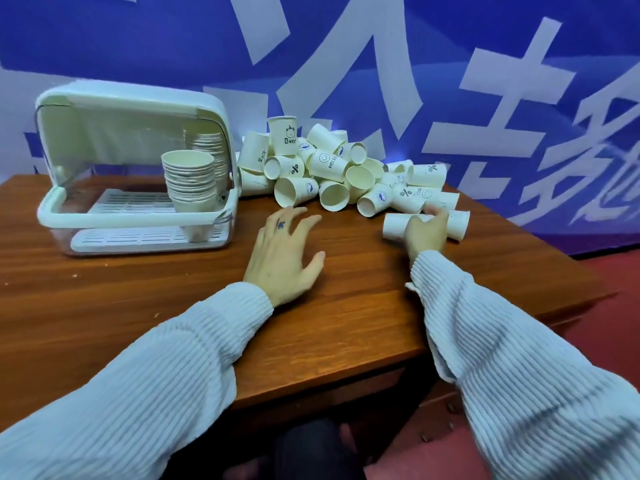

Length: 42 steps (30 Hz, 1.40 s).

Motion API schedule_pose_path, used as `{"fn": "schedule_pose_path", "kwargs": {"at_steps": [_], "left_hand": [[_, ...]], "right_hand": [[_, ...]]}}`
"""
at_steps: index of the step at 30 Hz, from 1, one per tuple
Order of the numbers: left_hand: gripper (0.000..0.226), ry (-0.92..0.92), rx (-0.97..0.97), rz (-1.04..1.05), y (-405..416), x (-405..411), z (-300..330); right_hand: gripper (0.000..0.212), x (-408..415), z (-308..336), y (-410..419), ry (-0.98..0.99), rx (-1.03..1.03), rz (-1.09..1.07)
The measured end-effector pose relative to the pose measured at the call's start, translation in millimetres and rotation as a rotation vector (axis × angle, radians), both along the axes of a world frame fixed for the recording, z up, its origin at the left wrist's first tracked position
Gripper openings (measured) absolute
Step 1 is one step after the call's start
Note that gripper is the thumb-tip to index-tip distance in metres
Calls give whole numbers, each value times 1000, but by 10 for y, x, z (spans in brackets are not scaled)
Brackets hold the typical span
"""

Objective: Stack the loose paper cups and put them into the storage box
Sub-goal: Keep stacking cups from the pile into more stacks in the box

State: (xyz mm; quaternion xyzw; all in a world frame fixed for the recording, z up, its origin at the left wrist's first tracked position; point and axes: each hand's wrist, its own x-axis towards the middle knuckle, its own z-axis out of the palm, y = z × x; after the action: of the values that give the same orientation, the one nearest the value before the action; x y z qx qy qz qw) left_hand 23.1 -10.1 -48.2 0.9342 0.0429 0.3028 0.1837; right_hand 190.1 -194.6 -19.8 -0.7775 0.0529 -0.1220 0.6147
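While my right hand (pixel 426 233) has its grip around a short stack of cups (pixel 394 226) lying on its side on the bench (pixel 138 306), my left hand (pixel 285 252) hovers released, fingers spread. Loose cups (pixel 332 168) are heaped beyond; the open storage box (pixel 135 168) holds an upright stack (pixel 188 178).

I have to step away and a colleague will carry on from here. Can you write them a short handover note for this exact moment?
Left hand: open, fingers spread over the table, holding nothing.
Right hand: grips a short lying stack of cups at the near right edge of the pile.
Storage box: lid up, two tall stacks inside at its right end.
Left: a big loose pile of cups behind the hands to stack and box.
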Motion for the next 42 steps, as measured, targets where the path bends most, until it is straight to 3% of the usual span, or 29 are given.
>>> {"fn": "schedule_pose_path", "kwargs": {"at_steps": [2, 5, 7, 9, 11, 13, 15, 19, 23, 29, 32, 35, 37, 42], "left_hand": [[76, -7, 26, -65, -47, 31, -2], [98, 68, 77, -126, -213, 113, 16], [98, 110, 149, -144, -256, 167, -8], [93, 94, 158, -122, -238, 174, -52], [89, 90, 122, -94, -214, 144, -70], [88, 93, 89, -82, -199, 125, -80], [87, 92, 80, -75, -209, 107, -61], [86, 91, 71, -89, -223, 102, -43], [85, 95, -17, -80, -193, 102, -38], [86, 44, -177, -45, -64, 54, 73], [83, -88, -286, 23, 82, -63, 215], [77, -290, -382, 125, 314, -265, 341], [73, -424, -422, 199, 502, -428, 398], [74, -587, -500, 317, 952, -760, 451]], "right_hand": [[41, -228, 7, 64, -76, 59, 224], [46, -697, -79, 159, -31, 113, 667], [44, -818, -88, 183, -18, 74, 832], [35, -636, -105, 109, -94, 21, 713], [34, -285, -67, -38, -168, -86, 301], [34, 47, -29, -251, -133, -253, -117], [34, 299, -26, -480, -22, -291, -259], [32, 531, -42, -749, 136, -262, -44], [26, 391, -56, -622, -12, -235, 8], [21, -30, 63, 15, -231, -168, 342], [30, -296, 230, 407, -311, -23, 492], [19, -519, 472, 846, -455, 30, 606], [12, -657, 646, 1160, -576, 15, 674], [19, -939, 978, 1863, -805, -92, 769]]}}
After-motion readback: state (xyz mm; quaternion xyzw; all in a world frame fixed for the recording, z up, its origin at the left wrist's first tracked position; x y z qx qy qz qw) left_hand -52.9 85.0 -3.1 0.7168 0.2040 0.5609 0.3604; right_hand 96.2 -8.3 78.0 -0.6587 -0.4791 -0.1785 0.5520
